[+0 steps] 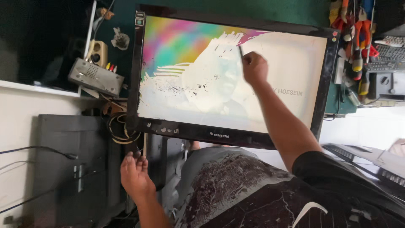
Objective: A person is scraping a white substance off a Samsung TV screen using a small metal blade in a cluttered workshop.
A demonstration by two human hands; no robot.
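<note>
While your right hand (255, 67) grips a thin tool (240, 51), its tip touching the screen (202, 84) above your fingers, your left hand (135, 175) hangs open.

A wide black-framed flat monitor screen (202, 84) stood centre, lit rainbow-coloured at one corner, the rest pale white with flaked patches.

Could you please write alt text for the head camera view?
A person's right hand presses a thin dark tool against a black-framed monitor showing a patchy, multicoloured picture, while the left hand hangs open below it.
</note>
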